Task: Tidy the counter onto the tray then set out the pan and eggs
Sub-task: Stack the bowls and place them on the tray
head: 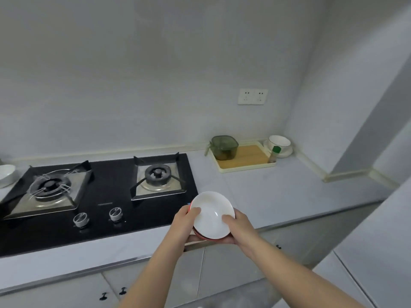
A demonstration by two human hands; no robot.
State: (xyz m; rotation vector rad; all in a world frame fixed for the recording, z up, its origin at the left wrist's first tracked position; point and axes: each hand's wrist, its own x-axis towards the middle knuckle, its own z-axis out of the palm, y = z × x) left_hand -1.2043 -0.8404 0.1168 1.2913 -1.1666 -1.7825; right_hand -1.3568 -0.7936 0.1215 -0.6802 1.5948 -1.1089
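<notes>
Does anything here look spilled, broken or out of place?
Nothing spilled or broken shows. The only tilted thing is the white bowl, gripped by the left hand and right hand; it looks empty. On the tray, the green container and bottle stand upright.

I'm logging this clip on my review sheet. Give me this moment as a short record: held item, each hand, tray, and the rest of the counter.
held item: red-and-white bowl, above the counter front edge
left hand: grips the bowl's left rim, thumb inside
right hand: grips the right rim, thumb inside
tray: back right; holds green container, with green-capped bottle at its right edge
corner: white cup on saucer
hob: two burners, no pan
far left: white dish, partly cut off
</notes>
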